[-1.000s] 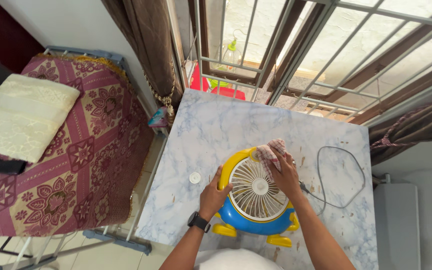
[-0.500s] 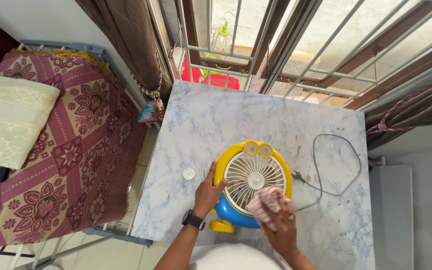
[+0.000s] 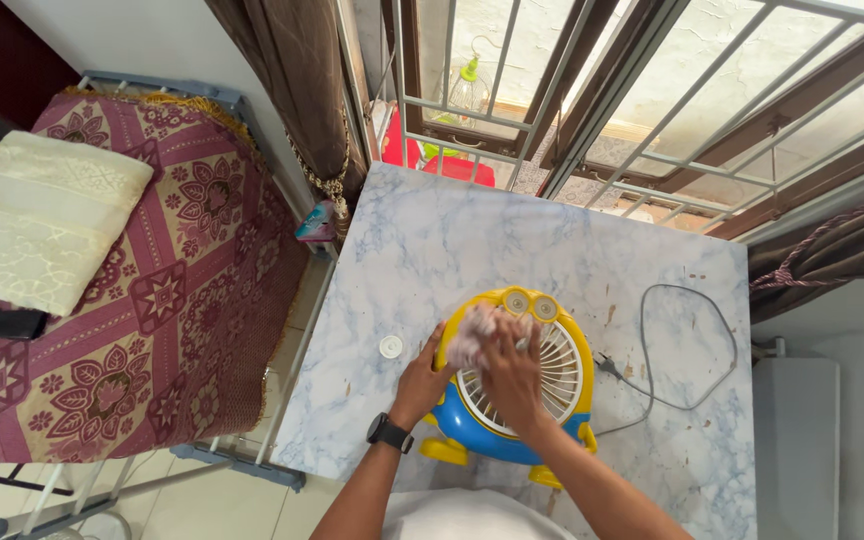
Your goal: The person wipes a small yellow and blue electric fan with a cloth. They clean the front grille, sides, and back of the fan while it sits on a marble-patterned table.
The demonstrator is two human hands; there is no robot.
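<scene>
Right hand point(image 3: 510, 372) presses a checked cloth point(image 3: 474, 334) against the upper left of the white grille, fingers closed around the bunched fabric. Left hand point(image 3: 422, 385) grips the yellow rim of the small yellow-and-blue desk fan point(image 3: 552, 385), steadying it. The fan stands on its yellow feet near the front edge of the marbled table point(image 3: 452, 250). Its grey cord point(image 3: 697, 350) loops on the tabletop to the right. A small white cap point(image 3: 390, 347) lies just left of the fan.
</scene>
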